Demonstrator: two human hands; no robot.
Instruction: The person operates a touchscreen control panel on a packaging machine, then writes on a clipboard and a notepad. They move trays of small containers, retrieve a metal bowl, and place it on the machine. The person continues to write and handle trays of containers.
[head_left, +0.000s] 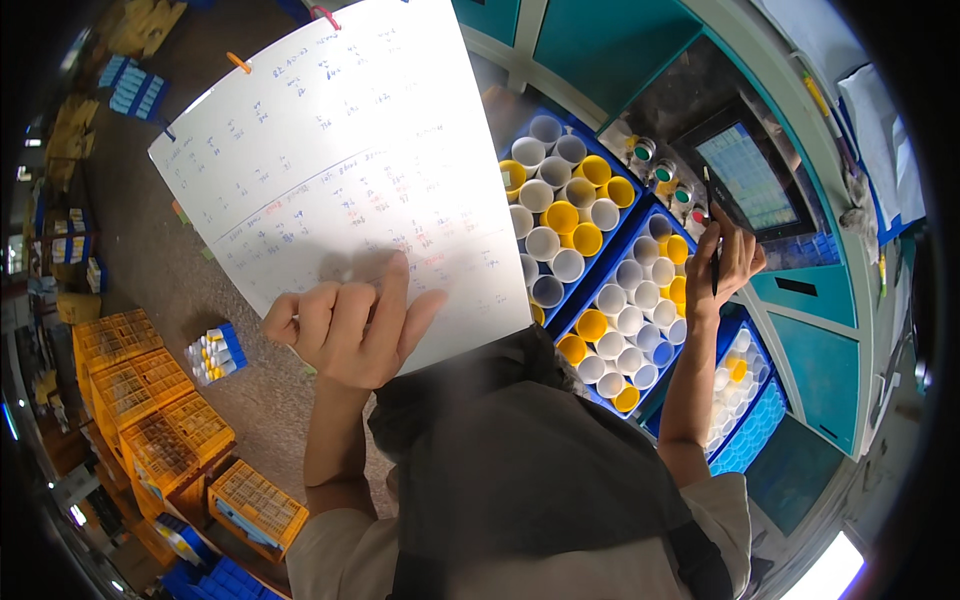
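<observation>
A large white sheet covered in handwritten notes fills the upper left in front of me, with coloured rings along its far edge. My left hand lies over its lower part, index finger stretched onto the writing, thumb apart and the other fingers bent. Nothing shows in that hand. To the right, my right hand is closed around a slim dark pen. It is beside the machine's control panel, close to a row of round push buttons and a lit screen.
Blue crates of white and yellow tubes stand right of the sheet. Another crate of tubes sits beyond my right forearm. Orange crates are stacked at left, and a small blue tray is on the floor.
</observation>
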